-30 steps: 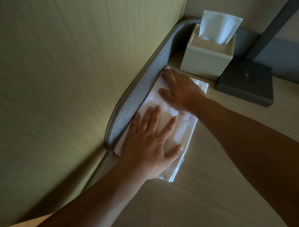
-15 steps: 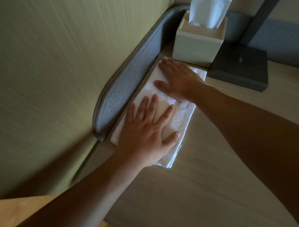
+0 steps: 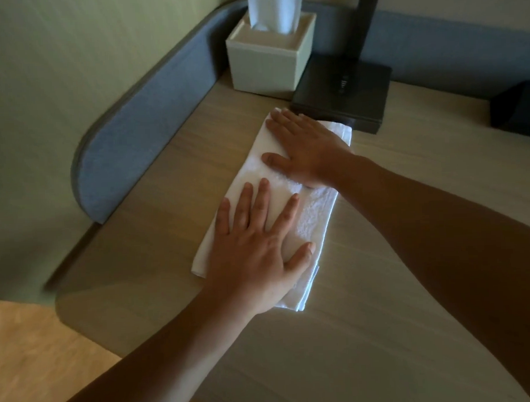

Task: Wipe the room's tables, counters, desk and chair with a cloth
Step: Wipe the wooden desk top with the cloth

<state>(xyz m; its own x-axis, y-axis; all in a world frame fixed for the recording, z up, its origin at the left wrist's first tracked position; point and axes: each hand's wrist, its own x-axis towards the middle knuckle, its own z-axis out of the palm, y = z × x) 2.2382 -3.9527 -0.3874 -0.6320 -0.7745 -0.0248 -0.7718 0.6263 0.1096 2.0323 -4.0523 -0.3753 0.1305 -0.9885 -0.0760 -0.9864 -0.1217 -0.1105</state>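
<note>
A folded white cloth [image 3: 314, 210] lies flat on the light wooden desk [image 3: 385, 332]. My left hand [image 3: 256, 249] presses on the cloth's near end with fingers spread and straight. On the far end my right hand [image 3: 307, 150] lies flat, fingertips close to the dark lamp base. The cloth sits a hand's width away from the grey padded side panel [image 3: 133, 139].
A cream tissue box [image 3: 269, 57] stands in the back left corner. Beside it sits a dark square lamp base [image 3: 344, 91] with its post rising behind. Another dark object [image 3: 518, 110] shows at the right edge. The desk's rounded front left corner [image 3: 76, 297] borders the floor.
Both hands have slid the cloth to the right, away from the grey side panel and out onto the desk top. The view has shifted too.
</note>
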